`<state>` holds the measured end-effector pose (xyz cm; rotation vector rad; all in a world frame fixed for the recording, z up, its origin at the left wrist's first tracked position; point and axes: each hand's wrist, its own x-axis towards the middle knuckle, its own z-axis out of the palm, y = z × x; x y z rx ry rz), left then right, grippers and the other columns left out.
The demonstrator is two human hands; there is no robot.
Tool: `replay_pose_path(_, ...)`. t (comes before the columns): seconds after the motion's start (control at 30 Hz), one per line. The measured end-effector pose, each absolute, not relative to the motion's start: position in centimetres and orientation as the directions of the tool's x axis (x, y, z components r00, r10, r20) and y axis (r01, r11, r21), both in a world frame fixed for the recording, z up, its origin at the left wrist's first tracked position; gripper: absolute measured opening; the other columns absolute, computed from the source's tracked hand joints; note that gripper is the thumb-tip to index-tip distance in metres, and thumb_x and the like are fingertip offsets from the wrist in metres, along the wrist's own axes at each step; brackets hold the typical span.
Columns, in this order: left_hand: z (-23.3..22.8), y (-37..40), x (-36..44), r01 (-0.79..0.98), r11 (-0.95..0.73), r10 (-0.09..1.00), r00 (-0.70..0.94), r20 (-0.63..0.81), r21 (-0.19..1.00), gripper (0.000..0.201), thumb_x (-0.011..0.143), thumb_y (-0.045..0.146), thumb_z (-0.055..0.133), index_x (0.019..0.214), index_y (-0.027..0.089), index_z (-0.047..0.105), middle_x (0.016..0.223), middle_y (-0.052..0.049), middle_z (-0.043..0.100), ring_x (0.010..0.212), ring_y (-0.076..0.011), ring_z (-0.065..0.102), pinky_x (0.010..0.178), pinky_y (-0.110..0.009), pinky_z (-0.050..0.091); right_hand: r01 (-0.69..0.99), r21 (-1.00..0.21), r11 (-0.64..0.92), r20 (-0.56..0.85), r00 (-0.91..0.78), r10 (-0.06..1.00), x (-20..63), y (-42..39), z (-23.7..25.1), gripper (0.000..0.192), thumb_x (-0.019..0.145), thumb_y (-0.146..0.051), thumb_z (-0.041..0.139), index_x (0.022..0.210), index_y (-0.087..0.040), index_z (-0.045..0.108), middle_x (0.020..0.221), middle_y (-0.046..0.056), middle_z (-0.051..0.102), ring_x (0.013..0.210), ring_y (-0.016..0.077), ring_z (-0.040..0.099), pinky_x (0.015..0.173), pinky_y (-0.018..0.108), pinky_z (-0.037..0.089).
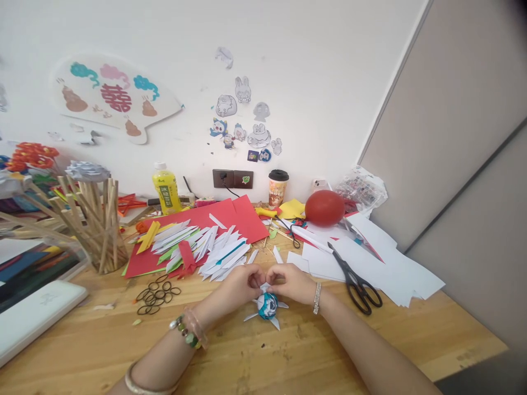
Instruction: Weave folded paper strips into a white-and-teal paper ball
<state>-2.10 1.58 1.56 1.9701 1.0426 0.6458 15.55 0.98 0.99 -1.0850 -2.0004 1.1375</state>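
On the wooden table in front of me sits a small ball of folded white and teal paper (267,306), with pointed white strips sticking out around its base. My left hand (247,281) and my right hand (289,281) meet at its far side. Both are closed in a pinch on a white folded paper strip (264,287) that rises from the ball. The fingertips hide part of that strip. Just beyond my hands lies a heap of folded white paper strips (224,252), a few of them teal, green or red.
Black scissors (356,282) lie to the right, beside white paper sheets (395,269). Black rubber bands (158,295) are scattered at left, near a container of wooden sticks (102,230). At the back stand a yellow bottle (165,189), a paper cup (278,189) and a red balloon (325,208).
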Motion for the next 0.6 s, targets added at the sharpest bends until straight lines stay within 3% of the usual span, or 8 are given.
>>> replay_pose_path(0.23,1.0,1.8,-2.2,0.468,-0.344,0.858,0.508,0.070,0.814,0.012,0.058,0.013,0.054,0.069,0.015,0.055,0.060,0.003,0.054,0.056,-0.0102,0.048,0.050,-0.019,0.037,0.460,-0.801,0.383,0.155,-0.459,0.875,15.4,0.9,0.6,0.003,0.069,-0.017,0.061,0.070,-0.019,0.060,0.069,-0.003,0.059,0.068,0.0129,0.055,0.064,0.024,0.043)
replay_pose_path(0.43,1.1,1.8,-2.1,0.480,-0.332,0.863,0.503,0.056,0.812,0.012,0.059,0.018,0.056,0.069,0.014,0.056,0.061,0.003,0.055,0.056,-0.0103,0.049,0.051,-0.020,0.037,0.329,-0.909,0.254,0.030,-0.557,0.830,16.0,1.4,0.1,0.006,0.071,-0.021,0.061,0.075,-0.017,0.058,0.071,-0.002,0.059,0.068,0.0123,0.056,0.065,0.024,0.045)
replay_pose_path(0.6,1.2,1.9,-2.2,0.494,-0.271,0.855,0.518,-0.030,0.826,0.014,0.059,0.021,0.057,0.071,0.014,0.057,0.064,0.002,0.060,0.060,-0.0123,0.053,0.053,-0.020,0.039,0.356,-0.893,0.274,0.057,-0.515,0.856,15.8,1.4,0.2,0.007,0.071,-0.021,0.062,0.075,-0.016,0.059,0.071,-0.001,0.060,0.068,0.0116,0.056,0.064,0.022,0.044)
